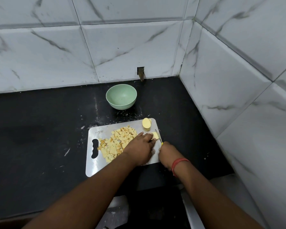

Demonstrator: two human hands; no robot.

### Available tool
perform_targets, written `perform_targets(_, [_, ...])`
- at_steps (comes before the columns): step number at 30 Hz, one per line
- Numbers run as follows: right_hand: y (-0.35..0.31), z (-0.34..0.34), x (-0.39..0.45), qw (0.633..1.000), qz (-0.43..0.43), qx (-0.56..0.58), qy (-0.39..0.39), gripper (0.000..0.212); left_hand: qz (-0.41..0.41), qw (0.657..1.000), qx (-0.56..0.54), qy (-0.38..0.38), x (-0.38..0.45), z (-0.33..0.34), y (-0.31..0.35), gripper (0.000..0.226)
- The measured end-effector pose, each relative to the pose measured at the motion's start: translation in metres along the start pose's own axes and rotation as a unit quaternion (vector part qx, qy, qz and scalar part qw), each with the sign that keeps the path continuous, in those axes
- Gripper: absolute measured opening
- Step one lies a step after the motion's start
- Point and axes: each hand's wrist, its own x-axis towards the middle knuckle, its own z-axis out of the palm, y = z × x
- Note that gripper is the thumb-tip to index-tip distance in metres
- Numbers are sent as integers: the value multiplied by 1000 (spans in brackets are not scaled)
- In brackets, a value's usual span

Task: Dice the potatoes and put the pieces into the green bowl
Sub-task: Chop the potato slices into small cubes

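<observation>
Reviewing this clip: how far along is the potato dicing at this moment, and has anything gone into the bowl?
Done: a large pile of diced potato lies on the steel cutting board. In hand: the left hand holds down a potato piece while the right hand cuts it with a knife. Left: a cut potato half at the board's far corner, and all transfer, since the green bowl looks empty.

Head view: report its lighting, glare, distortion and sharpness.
Head view: even, soft light; faint sheen on the metal cutting board and wall tiles, no harsh glare; wide-angle bending curves the tile lines and countertop edge; green bowl and diced potato pieces are sharp; the knife is small, thin and hard to make out.
</observation>
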Motion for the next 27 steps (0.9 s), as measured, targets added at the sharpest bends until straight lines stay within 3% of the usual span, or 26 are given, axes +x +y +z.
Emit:
perform_targets(4, [-5,4,0,1000,23,-6,-12,39,-5,1000,6,-2,1,-5,3,60])
perform_targets(13, [16,7,-22,997,-68,-30,-11,30,-22,1000,-1,-16,2,2,6,63])
perform_targets(19, [40,11,-43,998,-50,-23,-41,30,-20,999,-16,-19,1,1,5,63])
perform_targets(24, [33,-5,-44,999,-37,13,3,21,-18,1000,-14,-11,1,0,3,60])
perform_targets(27, [17,-12,-36,999,-41,5,12,27,-16,1000,-17,-9,0,2,4,60])
